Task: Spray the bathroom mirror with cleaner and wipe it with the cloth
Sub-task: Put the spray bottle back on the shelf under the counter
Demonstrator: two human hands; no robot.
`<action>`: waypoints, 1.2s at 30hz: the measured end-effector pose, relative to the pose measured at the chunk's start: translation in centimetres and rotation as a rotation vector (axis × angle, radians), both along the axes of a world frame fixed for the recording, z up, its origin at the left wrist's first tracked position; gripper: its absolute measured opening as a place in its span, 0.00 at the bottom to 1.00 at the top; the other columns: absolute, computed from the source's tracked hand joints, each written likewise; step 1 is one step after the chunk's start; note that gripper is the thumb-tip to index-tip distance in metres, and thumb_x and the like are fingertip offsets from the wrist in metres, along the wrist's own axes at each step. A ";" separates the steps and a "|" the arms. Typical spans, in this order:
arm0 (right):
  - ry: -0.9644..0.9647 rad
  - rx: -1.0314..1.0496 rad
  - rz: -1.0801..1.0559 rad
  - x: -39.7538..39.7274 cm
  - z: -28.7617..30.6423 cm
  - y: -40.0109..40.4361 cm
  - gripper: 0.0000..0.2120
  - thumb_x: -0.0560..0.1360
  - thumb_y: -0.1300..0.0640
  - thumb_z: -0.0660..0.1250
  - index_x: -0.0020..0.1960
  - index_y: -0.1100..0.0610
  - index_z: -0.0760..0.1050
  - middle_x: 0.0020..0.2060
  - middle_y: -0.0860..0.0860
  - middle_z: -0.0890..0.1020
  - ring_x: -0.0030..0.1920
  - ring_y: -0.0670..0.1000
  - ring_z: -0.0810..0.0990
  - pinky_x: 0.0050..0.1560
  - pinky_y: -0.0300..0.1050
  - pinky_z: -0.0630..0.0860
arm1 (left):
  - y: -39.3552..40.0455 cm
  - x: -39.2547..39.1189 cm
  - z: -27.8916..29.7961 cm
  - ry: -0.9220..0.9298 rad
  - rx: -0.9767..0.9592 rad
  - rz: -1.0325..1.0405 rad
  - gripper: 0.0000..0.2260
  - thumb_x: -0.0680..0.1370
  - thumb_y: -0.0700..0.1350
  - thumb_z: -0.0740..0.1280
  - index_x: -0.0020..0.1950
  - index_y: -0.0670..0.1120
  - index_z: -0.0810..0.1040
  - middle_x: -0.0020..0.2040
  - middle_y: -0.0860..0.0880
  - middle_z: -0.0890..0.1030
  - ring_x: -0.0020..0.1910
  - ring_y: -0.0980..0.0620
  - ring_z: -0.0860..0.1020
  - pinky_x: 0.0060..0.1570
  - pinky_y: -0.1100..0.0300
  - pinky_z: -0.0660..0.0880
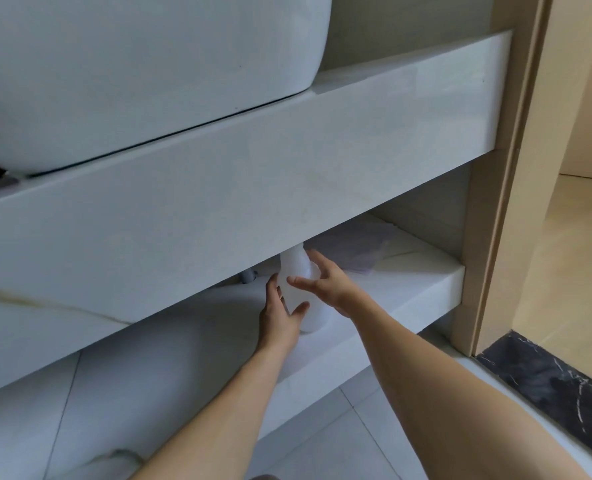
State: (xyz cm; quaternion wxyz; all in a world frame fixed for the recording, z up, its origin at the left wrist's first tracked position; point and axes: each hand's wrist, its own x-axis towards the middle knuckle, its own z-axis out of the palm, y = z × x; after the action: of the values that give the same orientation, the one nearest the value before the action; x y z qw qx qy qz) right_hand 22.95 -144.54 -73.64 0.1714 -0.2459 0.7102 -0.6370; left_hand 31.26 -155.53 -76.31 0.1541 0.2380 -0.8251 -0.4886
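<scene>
A white translucent spray bottle (297,268) stands on the lower shelf (408,289) under the vanity, its top hidden behind the counter's front panel. My left hand (280,317) cups the bottle's lower left side, thumb across the front. My right hand (327,285) wraps it from the right, thumb laid across the front and fingers behind. A pale purple cloth (353,252) lies flat on the shelf just right of and behind the bottle. The mirror is out of view.
A white basin (131,64) sits on the thick white counter (253,161) above the shelf. A grey drain pipe (247,276) shows left of the bottle. A beige door frame (516,168) and dark threshold (547,382) are at the right; tiled floor lies below.
</scene>
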 end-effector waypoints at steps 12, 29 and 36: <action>-0.011 0.150 -0.067 0.6 -1.9 0.3 0.34 0.65 0.46 0.81 0.65 0.52 0.70 0.57 0.52 0.80 0.57 0.55 0.79 0.62 0.59 0.78 | 0.3 0.3 0.0 0.016 0.023 0.007 0.29 0.77 0.45 0.72 0.75 0.51 0.64 0.69 0.50 0.75 0.63 0.53 0.74 0.57 0.60 0.71; -0.016 0.204 -0.158 1.8 -1.4 1.3 0.38 0.73 0.45 0.75 0.76 0.55 0.65 0.74 0.55 0.71 0.74 0.56 0.70 0.69 0.50 0.70 | 3.9 0.9 1.6 -0.033 -0.116 0.292 0.17 0.77 0.51 0.71 0.56 0.42 0.69 0.58 0.45 0.76 0.58 0.42 0.77 0.49 0.53 0.74; 0.024 0.173 -0.225 2.1 0.1 2.8 0.31 0.75 0.48 0.74 0.73 0.57 0.70 0.68 0.53 0.77 0.68 0.53 0.76 0.65 0.49 0.75 | 5.8 0.8 4.2 -0.109 -0.133 0.235 0.12 0.80 0.49 0.64 0.38 0.46 0.75 0.41 0.45 0.81 0.42 0.43 0.79 0.35 0.60 0.68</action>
State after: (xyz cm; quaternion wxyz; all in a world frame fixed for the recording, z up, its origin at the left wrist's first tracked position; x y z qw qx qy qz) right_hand 25.05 -141.73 -73.59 0.1111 -0.1568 0.7876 -0.5854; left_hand 32.02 -149.70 -72.10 0.1805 0.3484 -0.8293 -0.3978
